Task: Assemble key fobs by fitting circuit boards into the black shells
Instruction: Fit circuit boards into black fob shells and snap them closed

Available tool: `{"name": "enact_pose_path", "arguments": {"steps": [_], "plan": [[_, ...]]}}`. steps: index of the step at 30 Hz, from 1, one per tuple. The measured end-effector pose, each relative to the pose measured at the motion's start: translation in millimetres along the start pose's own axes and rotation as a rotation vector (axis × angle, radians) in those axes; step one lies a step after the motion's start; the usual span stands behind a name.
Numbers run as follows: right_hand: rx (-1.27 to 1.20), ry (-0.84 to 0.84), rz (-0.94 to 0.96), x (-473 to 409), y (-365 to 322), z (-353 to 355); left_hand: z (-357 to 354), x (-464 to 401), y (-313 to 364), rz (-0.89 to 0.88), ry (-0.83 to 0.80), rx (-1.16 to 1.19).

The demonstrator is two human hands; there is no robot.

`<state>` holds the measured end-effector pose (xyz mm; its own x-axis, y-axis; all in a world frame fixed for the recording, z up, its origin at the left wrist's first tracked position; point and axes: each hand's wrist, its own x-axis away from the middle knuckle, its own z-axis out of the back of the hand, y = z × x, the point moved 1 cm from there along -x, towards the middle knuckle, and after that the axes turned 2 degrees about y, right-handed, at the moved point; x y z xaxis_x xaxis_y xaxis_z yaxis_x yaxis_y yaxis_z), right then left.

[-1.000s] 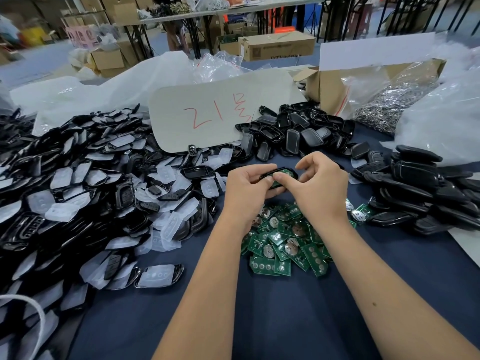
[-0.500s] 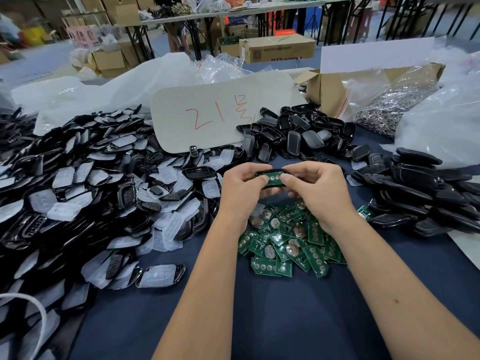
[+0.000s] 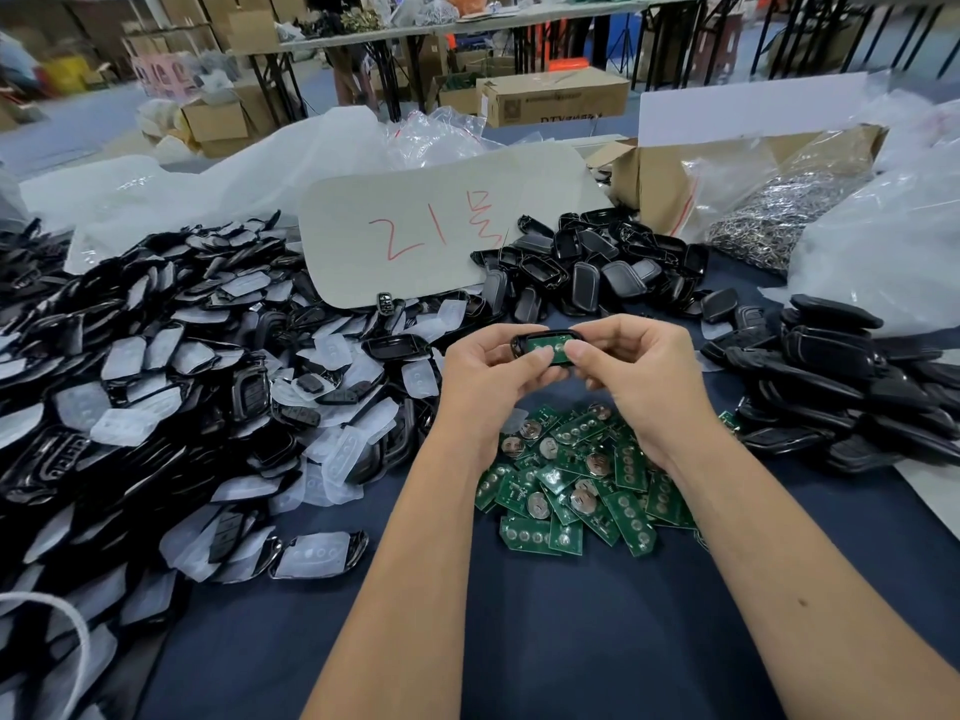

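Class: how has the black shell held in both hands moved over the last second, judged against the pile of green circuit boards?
Yes. The black shell, gripped by both hands, has risen slightly, away from the pile of green circuit boards.

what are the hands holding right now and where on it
A black shell with a green circuit board in it: left hand grips its left end, right hand its right end, thumbs pressing the board.

We saw one black shell (image 3: 521, 341) raised above the table, a green circuit board (image 3: 551, 348) seated inside it, facing up; more green boards (image 3: 571, 491) lay heaped mid-table toward its near edge
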<state>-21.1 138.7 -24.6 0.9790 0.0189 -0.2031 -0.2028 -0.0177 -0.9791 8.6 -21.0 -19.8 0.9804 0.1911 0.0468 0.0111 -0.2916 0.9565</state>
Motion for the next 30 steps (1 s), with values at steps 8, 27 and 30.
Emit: {"name": "enact_pose_path", "arguments": {"steps": [8, 27, 30], "plan": [[-0.251, -0.096, -0.140, -1, 0, -2, 3, -3, -2, 0.015, 0.040, 0.033], [0.138, -0.006, 0.050, 3, 0, -3, -2, -3, -4, -0.095, 0.058, -0.200], [0.060, 0.032, 0.074, 4, 0, -6, -7, -3, -7, -0.015, 0.121, -0.088]]}}
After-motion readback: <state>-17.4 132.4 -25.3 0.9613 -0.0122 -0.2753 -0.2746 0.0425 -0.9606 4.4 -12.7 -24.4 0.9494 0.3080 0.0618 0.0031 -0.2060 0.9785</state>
